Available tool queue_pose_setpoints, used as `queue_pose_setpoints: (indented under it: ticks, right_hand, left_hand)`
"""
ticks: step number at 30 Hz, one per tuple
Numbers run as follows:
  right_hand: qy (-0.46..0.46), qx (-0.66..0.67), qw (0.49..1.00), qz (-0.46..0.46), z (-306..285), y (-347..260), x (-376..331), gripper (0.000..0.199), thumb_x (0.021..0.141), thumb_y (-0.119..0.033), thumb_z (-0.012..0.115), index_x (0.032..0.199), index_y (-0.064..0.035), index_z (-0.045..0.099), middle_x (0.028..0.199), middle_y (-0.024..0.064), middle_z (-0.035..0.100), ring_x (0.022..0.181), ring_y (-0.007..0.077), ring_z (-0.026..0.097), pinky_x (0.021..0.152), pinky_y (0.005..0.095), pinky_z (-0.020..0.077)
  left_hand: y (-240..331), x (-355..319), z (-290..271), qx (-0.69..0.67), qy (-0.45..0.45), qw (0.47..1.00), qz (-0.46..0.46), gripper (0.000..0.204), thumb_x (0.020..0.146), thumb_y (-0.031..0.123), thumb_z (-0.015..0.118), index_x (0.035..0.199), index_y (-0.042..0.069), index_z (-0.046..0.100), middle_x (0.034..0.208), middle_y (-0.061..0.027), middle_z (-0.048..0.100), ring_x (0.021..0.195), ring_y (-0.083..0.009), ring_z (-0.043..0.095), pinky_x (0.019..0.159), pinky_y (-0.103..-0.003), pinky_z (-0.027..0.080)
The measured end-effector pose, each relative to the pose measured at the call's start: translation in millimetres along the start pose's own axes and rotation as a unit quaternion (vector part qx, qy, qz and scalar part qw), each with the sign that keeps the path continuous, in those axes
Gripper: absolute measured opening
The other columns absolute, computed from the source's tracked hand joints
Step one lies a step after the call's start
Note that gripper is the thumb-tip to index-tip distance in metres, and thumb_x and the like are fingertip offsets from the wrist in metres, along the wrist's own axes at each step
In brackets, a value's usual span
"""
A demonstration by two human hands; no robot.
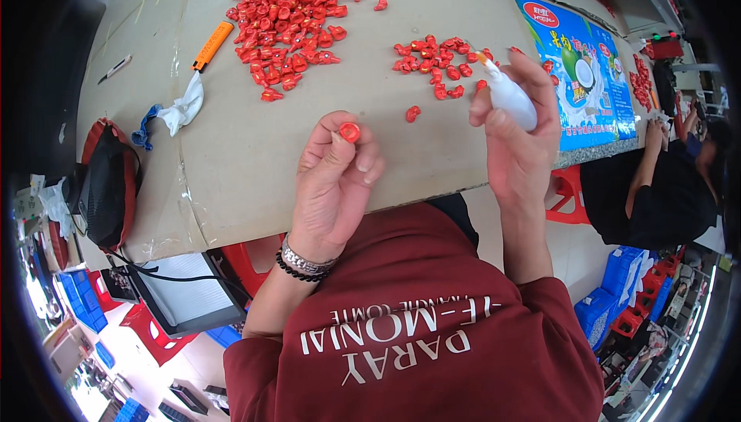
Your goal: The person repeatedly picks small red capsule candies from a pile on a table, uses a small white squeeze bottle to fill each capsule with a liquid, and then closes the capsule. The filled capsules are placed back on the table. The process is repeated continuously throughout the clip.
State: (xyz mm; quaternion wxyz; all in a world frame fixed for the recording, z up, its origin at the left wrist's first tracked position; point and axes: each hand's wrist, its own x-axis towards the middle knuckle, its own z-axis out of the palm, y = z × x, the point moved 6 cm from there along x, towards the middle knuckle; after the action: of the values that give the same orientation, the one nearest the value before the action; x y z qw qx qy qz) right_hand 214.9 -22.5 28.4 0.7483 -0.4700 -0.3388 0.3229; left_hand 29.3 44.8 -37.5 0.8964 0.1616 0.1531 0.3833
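Note:
Between thumb and forefinger, my left hand [336, 179] pinches a small red piece [350, 132] with a round hollow facing up. My right hand [525, 133] is wrapped round a white squeeze bottle [510, 96], its orange-brown tip slanting up and to the left. The two hands are apart, both above the table. Past them lies a large heap of similar red pieces [282, 17], with a smaller scattered group [436, 59] near the bottle tip. One loose red piece [413, 114] sits between my hands.
On the cardboard-covered table [224, 190] are an orange box cutter [212, 45], a crumpled white and blue cloth [182, 107] and a thin pen-like tool [116, 69]. A black and red bag [110, 183] stands at the left edge. A blue printed sheet [575, 75] lies right; beyond it sits another person [656, 183].

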Motion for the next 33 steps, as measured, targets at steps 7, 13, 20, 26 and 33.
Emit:
queue_pose_setpoints:
  ticks: [7, 13, 20, 26, 33]
  right_hand:
    - [0.007, -0.12, 0.985, 0.124, 6.7, 20.9, 5.2, 0.029, 0.074, 0.006, 0.064, 0.101, 0.001, 0.054, 0.086, 0.0097, 0.06, 0.072, 0.0183, 0.065, 0.06, 0.0283, 0.0525]
    - [-0.085, -0.476, 0.875, -0.018, 16.7, 31.2, 0.7, 0.021, 0.07, -0.005, 0.071, 0.09, -0.0046, 0.063, 0.084, 0.0095, 0.06, 0.073, 0.0286, 0.062, 0.063, 0.0378, 0.049]
    - [-0.116, -0.604, 0.787, -0.042, 36.4, 37.4, -7.8, 0.022, 0.07, -0.005, 0.073, 0.091, -0.0068, 0.065, 0.088, 0.0066, 0.059, 0.075, 0.0255, 0.06, 0.064, 0.0347, 0.0472]
    - [-0.086, -0.508, 0.853, -0.079, 35.0, 33.7, -7.6, 0.016, 0.07, -0.005, 0.072, 0.084, -0.0053, 0.065, 0.082, 0.0064, 0.06, 0.067, 0.0233, 0.061, 0.059, 0.0345, 0.048]
    - [-0.088, -0.31, 0.946, 0.038, 34.3, 29.9, -12.9, 0.012, 0.081, 0.0, 0.068, 0.091, -0.0002, 0.061, 0.078, 0.0044, 0.061, 0.065, 0.0074, 0.057, 0.051, 0.0205, 0.0467]
  left_hand:
    - [11.6, -3.1, -6.7, 0.004, 0.009, 1.0, 0.018, 0.022, 0.09, 0.018, 0.063, 0.107, 0.006, 0.056, 0.089, -0.0025, 0.056, 0.07, -0.0113, 0.045, 0.059, -0.025, 0.039]
    - [15.7, -7.8, -10.0, 0.009, 0.026, 0.999, 0.02, 0.022, 0.091, 0.017, 0.061, 0.108, 0.005, 0.056, 0.087, -0.0025, 0.054, 0.07, -0.0111, 0.045, 0.059, -0.025, 0.038]
    - [13.3, -9.6, -10.0, 0.008, 0.032, 0.999, 0.01, 0.021, 0.091, 0.017, 0.06, 0.108, 0.005, 0.057, 0.086, -0.003, 0.054, 0.069, -0.0109, 0.046, 0.059, -0.025, 0.038]
    - [8.6, -9.9, -9.1, 0.036, 0.023, 0.999, 0.01, 0.021, 0.091, 0.018, 0.06, 0.107, 0.005, 0.057, 0.089, -0.0044, 0.057, 0.068, -0.0112, 0.044, 0.057, -0.024, 0.037]
    - [5.9, -10.9, -6.7, 0.066, 0.035, 0.997, 0.009, 0.023, 0.091, 0.019, 0.061, 0.108, 0.004, 0.058, 0.089, -0.0039, 0.057, 0.068, -0.0112, 0.046, 0.057, -0.024, 0.038]
